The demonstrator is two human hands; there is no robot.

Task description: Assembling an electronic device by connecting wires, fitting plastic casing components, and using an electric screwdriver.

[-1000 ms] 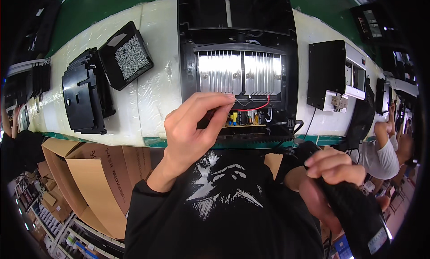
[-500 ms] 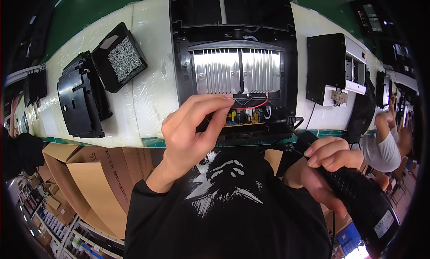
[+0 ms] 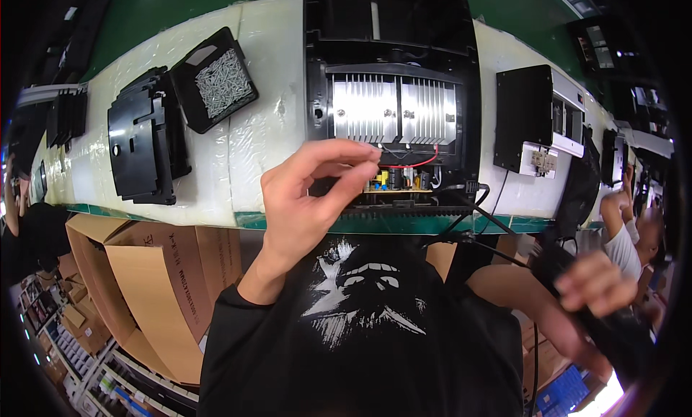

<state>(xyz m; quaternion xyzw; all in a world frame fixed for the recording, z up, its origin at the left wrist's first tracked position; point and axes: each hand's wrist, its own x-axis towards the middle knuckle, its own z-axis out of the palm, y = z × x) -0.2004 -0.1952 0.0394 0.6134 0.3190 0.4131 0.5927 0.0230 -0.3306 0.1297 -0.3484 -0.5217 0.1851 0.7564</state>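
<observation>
My left hand (image 3: 306, 190) is closed in a pinch in front of the silver finned heatsinks (image 3: 364, 111). Its fingertips are beside the thin red and dark wires (image 3: 414, 162); whatever they pinch, if anything, is too small to make out. The heatsinks sit in a black open housing (image 3: 465, 121), and a circuit board (image 3: 400, 190) with yellow and black parts shows at its near side. My right hand (image 3: 595, 284), smeared by motion, is wrapped round a black electric screwdriver (image 3: 555, 262) off to the right, away from the housing.
On the bench, a black tray of silver screws (image 3: 225, 82) leans against black plastic parts (image 3: 137, 147) at left. A black and white unit (image 3: 525, 118) stands at right. Black cables (image 3: 497, 222) cross the near edge. An open cardboard box (image 3: 155, 287) is below left.
My right hand has carried the screwdriver right, away from the housing. My left hand remains pinched near the wires. The bench and housing have shifted slightly in view.
</observation>
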